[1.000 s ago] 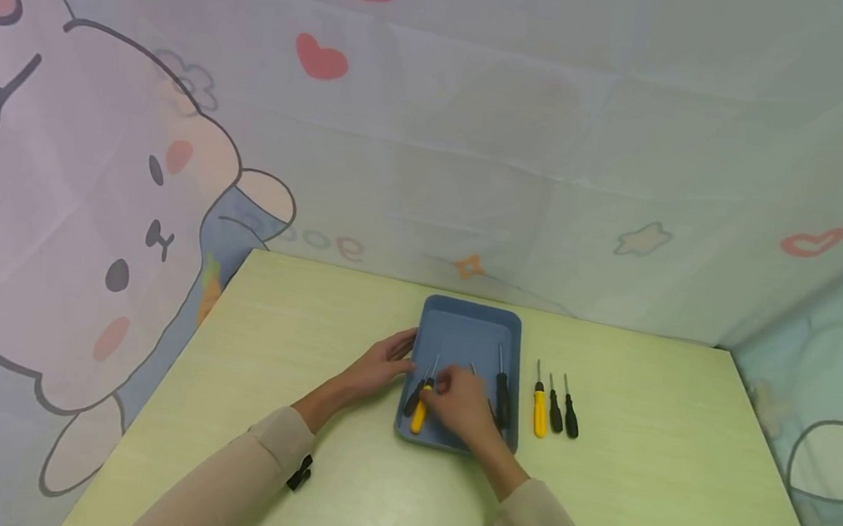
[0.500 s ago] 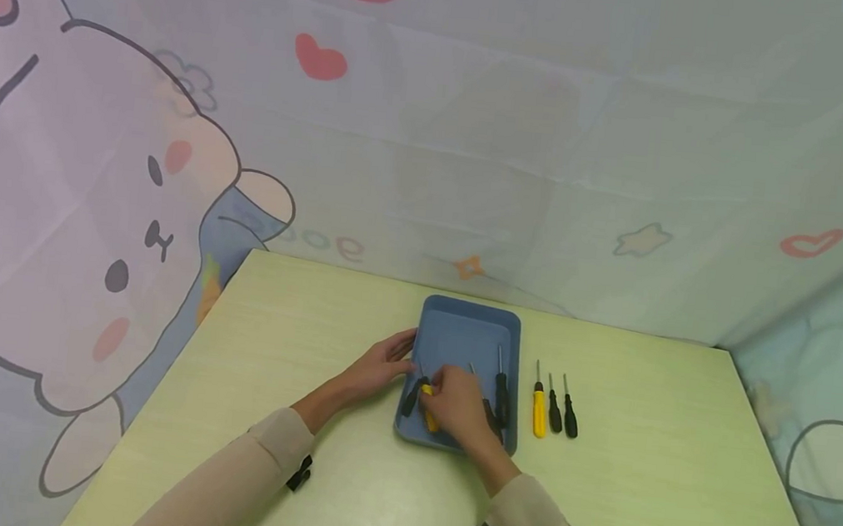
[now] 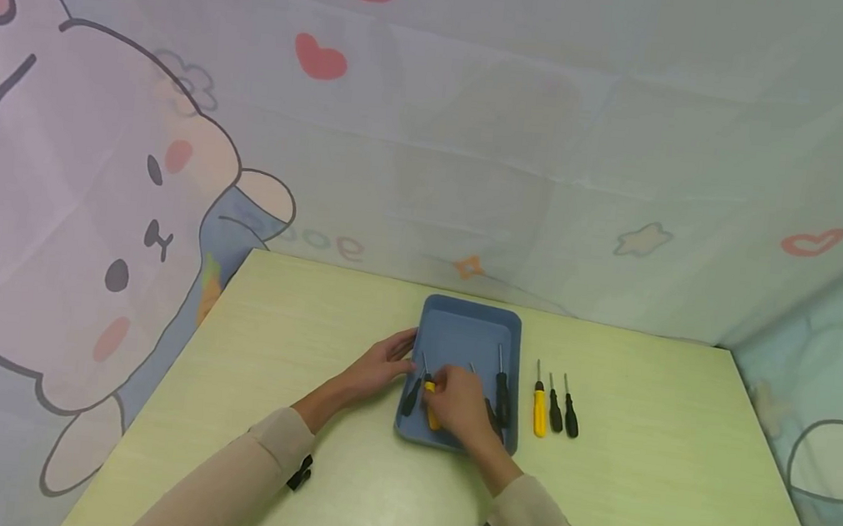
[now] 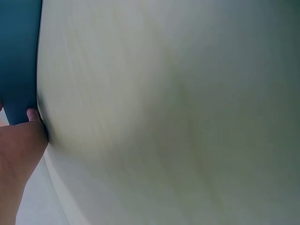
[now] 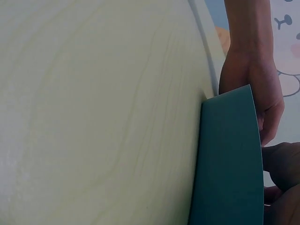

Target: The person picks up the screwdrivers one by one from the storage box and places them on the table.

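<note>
A blue tray [image 3: 469, 317] stands on the table with several screwdrivers in it. My left hand [image 3: 375, 367] grips the tray's left wall, its thumb at the rim; in the left wrist view part of that hand [image 4: 21, 145] lies against the wall. Inside the tray my right hand [image 3: 460, 404] pinches a yellow-handled screwdriver [image 3: 432, 418], whose handle is partly covered by the fingers. Just left of it lies a black screwdriver [image 3: 411, 397]. Another black screwdriver [image 3: 502, 400] lies along the tray's right side, and one more [image 3: 489, 415] is partly hidden by my right hand.
Right of the tray, a yellow-handled screwdriver [image 3: 540, 411] and two black screwdrivers [image 3: 554, 417] lie side by side on the pale table [image 3: 644, 466]. A printed cloth [image 3: 493, 136] hangs behind the table's far edge.
The yellow-handled screwdriver in my right hand has swung, its handle end shifting right and its tip left. My right wrist has moved slightly left. The left hand and tray hold still.
</note>
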Tool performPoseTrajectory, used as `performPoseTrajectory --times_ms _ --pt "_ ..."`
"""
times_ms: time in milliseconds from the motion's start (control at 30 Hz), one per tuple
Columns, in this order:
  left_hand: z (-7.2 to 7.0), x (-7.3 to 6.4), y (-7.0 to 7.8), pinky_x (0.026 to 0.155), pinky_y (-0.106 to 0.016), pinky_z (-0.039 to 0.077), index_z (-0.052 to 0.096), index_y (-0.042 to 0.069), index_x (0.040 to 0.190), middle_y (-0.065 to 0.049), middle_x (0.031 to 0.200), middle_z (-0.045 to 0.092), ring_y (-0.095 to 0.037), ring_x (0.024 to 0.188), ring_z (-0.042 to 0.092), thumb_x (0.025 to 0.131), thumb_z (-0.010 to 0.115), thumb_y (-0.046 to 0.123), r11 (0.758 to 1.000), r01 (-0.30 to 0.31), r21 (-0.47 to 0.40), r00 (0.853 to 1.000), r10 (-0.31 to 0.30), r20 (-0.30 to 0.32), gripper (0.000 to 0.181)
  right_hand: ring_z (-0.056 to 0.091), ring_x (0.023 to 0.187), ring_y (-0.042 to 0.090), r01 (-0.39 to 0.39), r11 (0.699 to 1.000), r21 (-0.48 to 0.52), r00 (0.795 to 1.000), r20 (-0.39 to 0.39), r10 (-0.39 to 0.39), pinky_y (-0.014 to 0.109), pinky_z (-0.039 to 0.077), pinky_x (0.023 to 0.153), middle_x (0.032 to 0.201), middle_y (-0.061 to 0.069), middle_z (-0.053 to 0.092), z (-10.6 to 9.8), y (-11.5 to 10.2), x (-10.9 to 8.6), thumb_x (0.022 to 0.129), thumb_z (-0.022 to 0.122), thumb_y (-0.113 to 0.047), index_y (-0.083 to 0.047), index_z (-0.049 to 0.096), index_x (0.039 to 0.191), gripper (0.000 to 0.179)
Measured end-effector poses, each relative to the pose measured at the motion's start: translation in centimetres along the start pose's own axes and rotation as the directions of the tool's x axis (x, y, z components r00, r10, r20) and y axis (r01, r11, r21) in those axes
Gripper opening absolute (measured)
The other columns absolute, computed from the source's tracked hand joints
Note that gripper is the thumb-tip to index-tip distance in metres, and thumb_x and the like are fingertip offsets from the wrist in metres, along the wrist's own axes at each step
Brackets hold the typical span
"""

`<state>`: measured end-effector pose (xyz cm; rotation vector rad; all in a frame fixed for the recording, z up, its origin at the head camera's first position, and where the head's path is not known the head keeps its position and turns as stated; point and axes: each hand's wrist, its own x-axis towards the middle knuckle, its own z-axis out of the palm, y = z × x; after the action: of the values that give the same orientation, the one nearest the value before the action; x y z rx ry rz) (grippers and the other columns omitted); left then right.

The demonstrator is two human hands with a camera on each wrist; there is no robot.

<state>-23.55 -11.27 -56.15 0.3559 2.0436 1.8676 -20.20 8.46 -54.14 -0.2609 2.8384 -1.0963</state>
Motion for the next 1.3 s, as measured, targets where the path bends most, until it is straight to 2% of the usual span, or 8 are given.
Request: performPoseTrajectory --times_ms 233,533,633,900,1300 --pt "0.0 0.1 -0.2 0.128 -0.049 0.026 0.025 -0.001 0.167 -0.020 0.172 0.026 -0.035 0.160 0.024 0.104 0.056 0.000 1.000 -0.027 -0.011 1.000 0.027 -0.002 0.070 0.062 0.071 0.016 -0.027 0.995 0.093 1.000 -0.004 0.027 0.032 0.055 0.064 0.084 0.004 0.068 0.0 0.8 0.1 0.088 0.082 -0.014 0.000 0.073 0.103 0.022" --pt "-0.1 0.1 -0.3 0.127 -0.047 0.028 0.026 0.001 0.167 -0.017 0.172 0.029 -0.033 0.159 0.026 0.105 0.056 -0.001 1.000 -0.018 -0.018 1.000 0.018 -0.013 0.069 0.066 0.081 0.017 0.017 0.985 0.172 0.999 -0.044 -0.010 0.033 0.059 0.071 0.091 0.005 0.071 -1.3 0.8 -0.3 0.091 0.079 -0.013 0.000 0.074 0.108 0.022" --pt "-0.1 0.2 -0.4 0.127 -0.046 0.029 0.027 0.003 0.167 -0.016 0.172 0.029 -0.032 0.159 0.027 0.105 0.057 0.001 1.000 -0.004 -0.010 1.000 0.004 -0.016 0.069 0.066 0.081 0.017 0.040 0.984 0.175 0.997 -0.067 -0.029 0.034 0.060 0.072 0.091 0.004 0.072 -1.8 0.7 -0.4 0.091 0.080 -0.014 -0.001 0.075 0.108 0.021" --pt "0.0 0.1 -0.2 0.127 -0.047 0.028 0.025 0.003 0.168 -0.015 0.173 0.027 -0.032 0.160 0.025 0.105 0.057 0.001 1.000 0.006 -0.008 1.000 -0.007 -0.009 0.070 0.068 0.084 0.017 0.034 0.979 0.200 0.997 -0.081 -0.018 0.036 0.062 0.078 0.094 0.003 0.073 -2.8 1.1 -0.7 0.092 0.082 -0.015 -0.004 0.076 0.108 0.021" --pt "0.0 0.1 -0.2 0.127 -0.047 0.029 0.025 0.002 0.168 -0.016 0.173 0.027 -0.032 0.160 0.025 0.106 0.056 0.002 1.000 0.006 0.008 1.000 -0.006 -0.004 0.070 0.070 0.084 0.017 0.041 0.974 0.221 0.994 -0.107 -0.018 0.035 0.061 0.077 0.094 0.004 0.074 -3.9 2.0 -1.3 0.092 0.082 -0.014 -0.004 0.076 0.109 0.021"
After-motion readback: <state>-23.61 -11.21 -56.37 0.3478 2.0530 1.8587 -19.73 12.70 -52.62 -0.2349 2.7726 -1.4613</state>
